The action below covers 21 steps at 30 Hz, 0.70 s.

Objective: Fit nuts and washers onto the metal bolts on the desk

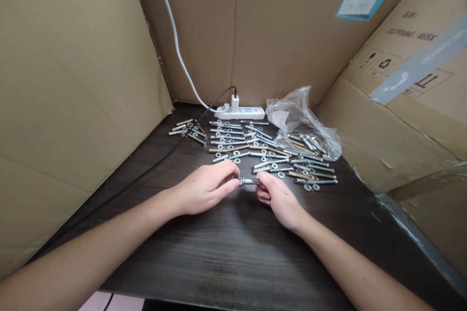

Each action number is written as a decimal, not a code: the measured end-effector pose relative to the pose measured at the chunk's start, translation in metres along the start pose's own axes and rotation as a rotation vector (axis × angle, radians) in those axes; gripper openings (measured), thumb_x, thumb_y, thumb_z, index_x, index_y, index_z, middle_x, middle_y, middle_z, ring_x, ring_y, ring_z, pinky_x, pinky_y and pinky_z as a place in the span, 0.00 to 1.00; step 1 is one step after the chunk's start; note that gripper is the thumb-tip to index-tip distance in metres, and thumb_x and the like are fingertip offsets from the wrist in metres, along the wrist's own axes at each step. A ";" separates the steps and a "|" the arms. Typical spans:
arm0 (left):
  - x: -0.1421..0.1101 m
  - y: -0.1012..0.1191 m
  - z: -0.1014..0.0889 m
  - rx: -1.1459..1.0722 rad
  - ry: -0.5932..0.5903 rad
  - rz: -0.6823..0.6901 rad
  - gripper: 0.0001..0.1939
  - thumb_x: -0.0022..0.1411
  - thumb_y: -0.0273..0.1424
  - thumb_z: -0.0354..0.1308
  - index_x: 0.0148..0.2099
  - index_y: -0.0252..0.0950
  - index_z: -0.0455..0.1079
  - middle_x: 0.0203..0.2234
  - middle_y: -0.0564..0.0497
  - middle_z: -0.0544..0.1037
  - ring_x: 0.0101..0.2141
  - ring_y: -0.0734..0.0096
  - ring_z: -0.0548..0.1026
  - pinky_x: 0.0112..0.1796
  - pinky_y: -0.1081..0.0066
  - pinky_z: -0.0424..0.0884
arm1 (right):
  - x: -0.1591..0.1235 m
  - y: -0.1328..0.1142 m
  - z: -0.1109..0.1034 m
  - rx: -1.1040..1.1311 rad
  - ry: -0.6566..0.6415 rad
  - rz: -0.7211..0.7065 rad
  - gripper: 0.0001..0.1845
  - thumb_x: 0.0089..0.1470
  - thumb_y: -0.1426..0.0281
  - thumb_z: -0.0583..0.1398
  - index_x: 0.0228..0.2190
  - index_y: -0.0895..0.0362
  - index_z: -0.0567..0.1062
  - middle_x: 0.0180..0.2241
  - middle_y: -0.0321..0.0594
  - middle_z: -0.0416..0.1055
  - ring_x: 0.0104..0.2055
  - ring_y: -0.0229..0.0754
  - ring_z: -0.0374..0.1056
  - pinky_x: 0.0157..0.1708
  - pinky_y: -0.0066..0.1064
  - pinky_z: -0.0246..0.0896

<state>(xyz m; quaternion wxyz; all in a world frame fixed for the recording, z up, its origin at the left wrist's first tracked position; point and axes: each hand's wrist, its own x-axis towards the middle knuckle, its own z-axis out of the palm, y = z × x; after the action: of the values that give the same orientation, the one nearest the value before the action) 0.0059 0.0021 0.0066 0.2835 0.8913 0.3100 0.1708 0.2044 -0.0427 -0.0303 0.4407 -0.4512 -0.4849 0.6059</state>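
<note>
My right hand point(275, 197) is closed, with thumb and fingers pinched around one end of a metal expansion bolt point(250, 181). At the bolt's other end, the thumb and fingertips of my left hand point(211, 184) close on the tip, where a nut or washer seems to sit; the fingers partly hide it. The bolt lies level between the hands, just above the dark table. Just beyond my hands, several silver and brass-coloured expansion bolts point(228, 143) lie in rows with loose washers point(280, 175) and nuts beside them.
A clear plastic bag point(292, 102) holds more bolts at the back right. A smaller pile of bolts point(188, 129) lies at left. Behind stands a white power strip point(241, 113); its black cable point(156, 161) crosses the table point(219, 262). Cardboard walls point(284, 34) enclose three sides.
</note>
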 end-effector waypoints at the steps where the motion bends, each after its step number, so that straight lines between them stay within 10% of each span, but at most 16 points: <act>1: 0.001 -0.001 0.000 0.001 -0.010 0.014 0.12 0.68 0.36 0.43 0.40 0.36 0.65 0.34 0.51 0.71 0.34 0.71 0.68 0.35 0.72 0.64 | 0.000 0.001 0.000 -0.006 -0.002 0.000 0.26 0.52 0.48 0.55 0.21 0.54 0.54 0.20 0.28 0.45 0.21 0.32 0.40 0.20 0.28 0.36; 21: -0.001 0.001 0.004 -0.016 0.082 0.004 0.07 0.63 0.35 0.50 0.37 0.36 0.61 0.29 0.54 0.68 0.27 0.75 0.64 0.29 0.74 0.61 | 0.001 0.001 -0.001 0.017 -0.015 0.024 0.26 0.51 0.48 0.56 0.21 0.54 0.54 0.19 0.27 0.45 0.20 0.32 0.40 0.20 0.28 0.35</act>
<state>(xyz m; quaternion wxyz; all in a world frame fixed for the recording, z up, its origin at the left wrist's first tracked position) 0.0077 -0.0008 0.0039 0.2774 0.8819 0.3183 0.2099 0.2049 -0.0419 -0.0313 0.4336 -0.4488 -0.4773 0.6187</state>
